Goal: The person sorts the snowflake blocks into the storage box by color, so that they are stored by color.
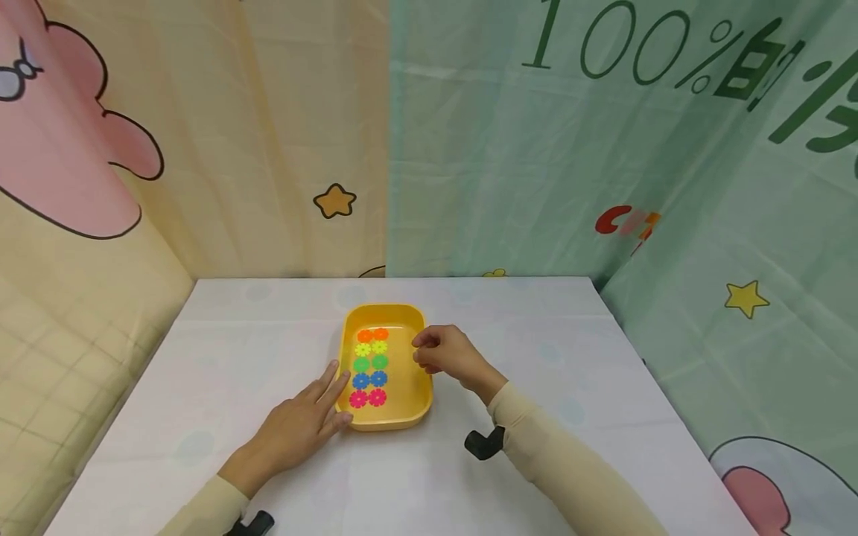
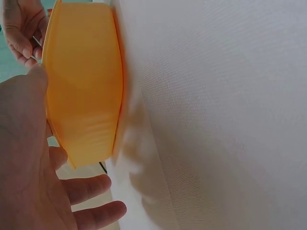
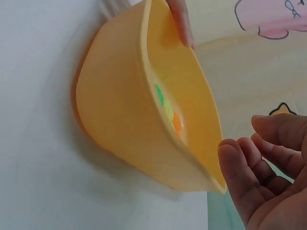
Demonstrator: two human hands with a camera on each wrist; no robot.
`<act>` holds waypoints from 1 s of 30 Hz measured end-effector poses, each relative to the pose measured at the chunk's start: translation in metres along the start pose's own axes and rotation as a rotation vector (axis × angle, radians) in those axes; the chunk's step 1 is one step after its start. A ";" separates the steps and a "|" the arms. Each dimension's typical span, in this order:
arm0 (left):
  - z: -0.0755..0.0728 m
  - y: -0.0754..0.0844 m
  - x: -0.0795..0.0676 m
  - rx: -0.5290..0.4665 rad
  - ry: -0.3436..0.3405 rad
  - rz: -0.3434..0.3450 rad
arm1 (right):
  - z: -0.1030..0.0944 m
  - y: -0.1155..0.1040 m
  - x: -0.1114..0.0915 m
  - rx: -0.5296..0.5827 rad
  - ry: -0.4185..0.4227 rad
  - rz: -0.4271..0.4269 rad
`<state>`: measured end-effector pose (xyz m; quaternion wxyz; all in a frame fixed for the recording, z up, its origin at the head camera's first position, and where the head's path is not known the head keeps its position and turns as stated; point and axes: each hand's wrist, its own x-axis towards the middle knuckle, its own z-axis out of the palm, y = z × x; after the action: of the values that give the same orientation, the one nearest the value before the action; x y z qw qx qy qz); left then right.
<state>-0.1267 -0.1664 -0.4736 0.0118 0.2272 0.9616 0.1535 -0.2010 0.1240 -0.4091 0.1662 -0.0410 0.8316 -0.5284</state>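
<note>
A yellow tray [image 1: 406,398] stands on the table with small flower-shaped pieces lying in two columns along its left half. From far to near the pairs are orange [image 1: 380,334], yellow [image 1: 379,347], green [image 1: 379,362], blue [image 1: 378,378] and pink [image 1: 377,397]. My left hand [image 1: 298,429] touches the tray's left rim, fingers spread and mostly straight. Beside the right rim is my right hand [image 1: 456,357], its fingers loosely bent. In the right wrist view, thumb and forefinger of the right hand [image 3: 276,167] stand apart with nothing between them.
A white cloth covers the table [image 1: 550,447]. Printed curtains [image 1: 482,149] hang behind it and at both sides. Black wrist mounts [image 1: 484,444] show at both sleeves.
</note>
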 end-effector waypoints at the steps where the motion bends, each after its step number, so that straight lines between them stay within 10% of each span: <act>1: 0.000 0.000 0.000 0.001 -0.006 -0.002 | -0.004 0.003 -0.002 0.004 0.007 -0.005; 9: -0.005 0.001 0.000 -0.005 -0.029 -0.016 | -0.034 0.023 -0.023 -0.136 0.157 -0.095; 17: 0.000 -0.001 -0.001 -0.043 -0.018 -0.017 | -0.059 0.044 -0.038 -0.429 0.345 -0.407; 30: -0.002 0.002 -0.003 -0.049 0.022 0.010 | -0.071 0.064 -0.054 -0.719 0.388 -0.595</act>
<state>-0.1231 -0.1673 -0.4710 0.0062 0.2302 0.9565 0.1793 -0.1655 0.2269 -0.4265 -0.1739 -0.2318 0.9289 -0.2307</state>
